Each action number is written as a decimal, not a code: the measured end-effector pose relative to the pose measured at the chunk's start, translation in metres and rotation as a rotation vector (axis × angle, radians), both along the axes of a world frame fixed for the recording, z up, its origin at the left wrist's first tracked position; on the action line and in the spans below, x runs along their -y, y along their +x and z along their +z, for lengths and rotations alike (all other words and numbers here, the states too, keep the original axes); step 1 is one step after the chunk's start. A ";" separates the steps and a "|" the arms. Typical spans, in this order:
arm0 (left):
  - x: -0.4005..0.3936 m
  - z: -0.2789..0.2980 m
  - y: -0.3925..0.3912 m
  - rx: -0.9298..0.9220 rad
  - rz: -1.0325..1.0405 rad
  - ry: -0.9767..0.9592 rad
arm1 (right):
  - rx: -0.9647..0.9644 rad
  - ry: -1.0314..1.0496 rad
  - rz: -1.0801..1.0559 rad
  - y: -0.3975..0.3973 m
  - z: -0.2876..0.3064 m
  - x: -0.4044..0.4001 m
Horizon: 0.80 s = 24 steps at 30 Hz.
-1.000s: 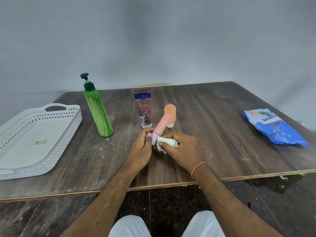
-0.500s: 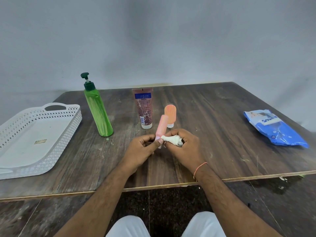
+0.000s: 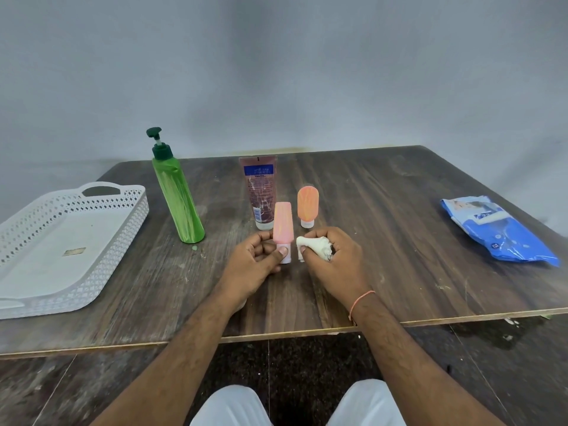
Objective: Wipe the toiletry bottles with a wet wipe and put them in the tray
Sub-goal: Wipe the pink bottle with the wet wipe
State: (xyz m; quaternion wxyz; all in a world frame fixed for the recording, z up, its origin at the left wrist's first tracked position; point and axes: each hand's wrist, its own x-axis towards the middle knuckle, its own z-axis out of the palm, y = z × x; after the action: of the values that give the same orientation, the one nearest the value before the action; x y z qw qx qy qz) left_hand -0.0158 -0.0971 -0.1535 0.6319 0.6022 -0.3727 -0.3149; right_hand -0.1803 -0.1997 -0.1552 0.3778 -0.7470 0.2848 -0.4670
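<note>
bottles: 4 (image 3: 282, 222) | tray: 1 (image 3: 123, 229) | hands – left (image 3: 255, 262) pinches pink bottle, right (image 3: 332, 259) clutches wipe (image 3: 313, 246)

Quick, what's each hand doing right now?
Left hand: fingers pinch the pink bottle by its white cap, bottle upright.
Right hand: fingers curled round the crumpled wet wipe, just beside the bottle.

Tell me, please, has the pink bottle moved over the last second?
Yes. The pink bottle has swung from leaning toward the orange bottle to upright, clear of it.
</note>
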 end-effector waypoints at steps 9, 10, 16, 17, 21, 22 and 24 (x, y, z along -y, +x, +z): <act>-0.003 -0.004 0.000 0.134 -0.075 0.021 | 0.004 -0.001 -0.036 0.001 -0.003 0.003; -0.004 -0.003 0.000 0.139 -0.079 0.022 | 0.003 -0.002 -0.035 0.001 -0.003 0.003; -0.005 -0.005 -0.001 0.160 -0.033 0.007 | 0.013 -0.035 0.025 -0.001 -0.002 0.002; -0.006 -0.005 0.000 0.165 -0.027 0.006 | 0.017 -0.035 0.017 0.000 -0.002 0.002; -0.005 -0.006 0.001 0.163 -0.031 0.003 | 0.012 -0.046 -0.045 0.000 -0.002 0.003; -0.005 -0.006 0.001 0.167 -0.030 0.004 | 0.008 -0.048 -0.052 0.000 -0.002 0.003; -0.006 -0.004 -0.002 0.187 -0.028 0.003 | 0.018 -0.058 -0.044 0.000 -0.002 0.003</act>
State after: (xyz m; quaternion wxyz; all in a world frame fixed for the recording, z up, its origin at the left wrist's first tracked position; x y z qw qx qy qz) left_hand -0.0177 -0.0915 -0.1575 0.5891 0.6247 -0.4379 -0.2665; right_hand -0.1803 -0.2030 -0.1574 0.3484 -0.7469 0.2840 -0.4899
